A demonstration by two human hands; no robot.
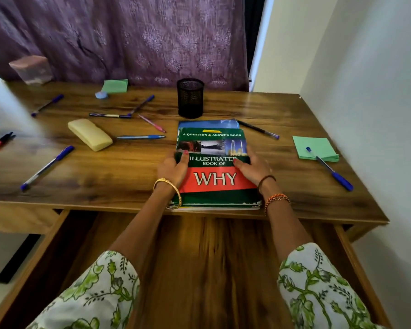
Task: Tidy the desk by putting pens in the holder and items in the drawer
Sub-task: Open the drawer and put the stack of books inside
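A green and red book (215, 184) titled "WHY" lies at the desk's front edge on top of a blue book (208, 124). My left hand (172, 168) grips the stack's left edge, thumb on the cover. My right hand (253, 168) grips the right edge the same way. A black mesh pen holder (190, 98) stands upright behind the books. Several pens lie scattered on the desk (128, 179), among them a blue-capped pen (46, 167), a blue pen (140, 137), a pink pen (152, 123) and a black pen (258, 129). The drawer (199, 257) below is pulled open.
A yellow case (89, 134) lies left of the books. Green sticky notes (314, 148) with a blue pen (329, 168) across them sit at the right. More green notes (114, 85) and a small blue roll (101, 95) are at the back. A purple curtain (128, 36) hangs behind, a white wall (365, 91) at right.
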